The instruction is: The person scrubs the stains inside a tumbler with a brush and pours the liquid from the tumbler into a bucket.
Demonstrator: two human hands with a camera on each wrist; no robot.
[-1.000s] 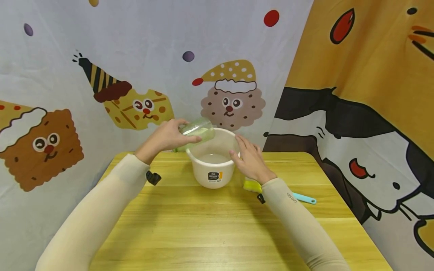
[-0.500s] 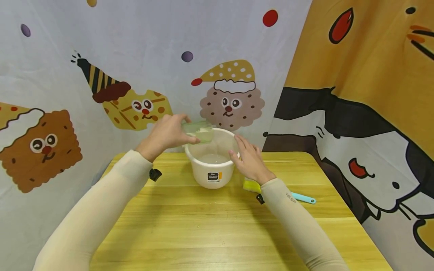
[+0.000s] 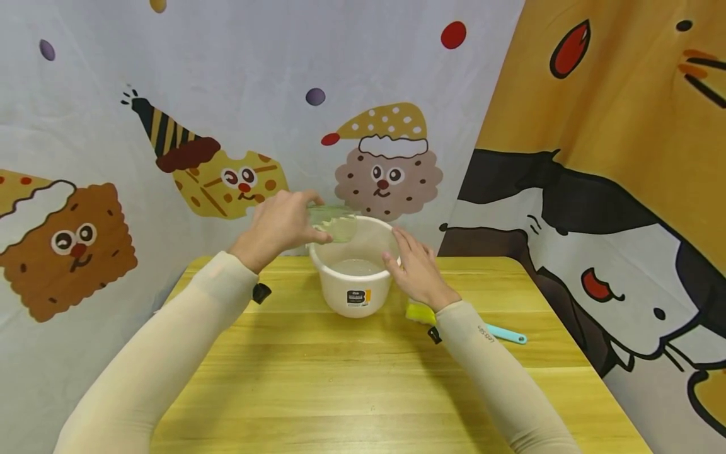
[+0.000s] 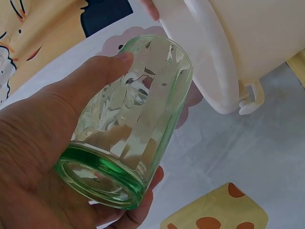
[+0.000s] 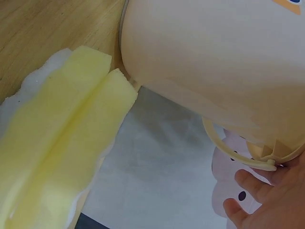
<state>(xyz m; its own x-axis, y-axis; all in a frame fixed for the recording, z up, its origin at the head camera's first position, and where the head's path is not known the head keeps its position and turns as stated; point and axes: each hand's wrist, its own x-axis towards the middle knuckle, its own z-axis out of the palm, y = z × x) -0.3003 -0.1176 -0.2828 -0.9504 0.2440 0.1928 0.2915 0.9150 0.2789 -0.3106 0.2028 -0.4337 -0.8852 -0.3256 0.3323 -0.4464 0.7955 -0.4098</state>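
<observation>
My left hand [image 3: 279,221] grips a green-tinted, faceted drinking glass [image 4: 136,102], thumb along one side and fingers round the other. The glass lies nearly on its side, its mouth toward the white plastic bucket [image 3: 357,296], just over the left rim. In the left wrist view its thick green base faces the camera. What looks like a little clear liquid lies in the bucket's bottom. My right hand [image 3: 418,266] rests on the bucket's right rim with fingers mostly extended. In the right wrist view, a couple of those fingers stand apart from the bucket's handle [image 5: 226,150].
A yellow sponge brush [image 5: 62,138] with white edges lies on the wooden table [image 3: 340,384], right of the bucket. Its turquoise handle [image 3: 507,334] pokes out beyond my right forearm. A printed cloth [image 3: 238,75] hangs behind the table.
My left hand has turned slightly and tilted the glass further over the bucket, where it now looks motion-blurred. My right hand and the bucket have stayed in place.
</observation>
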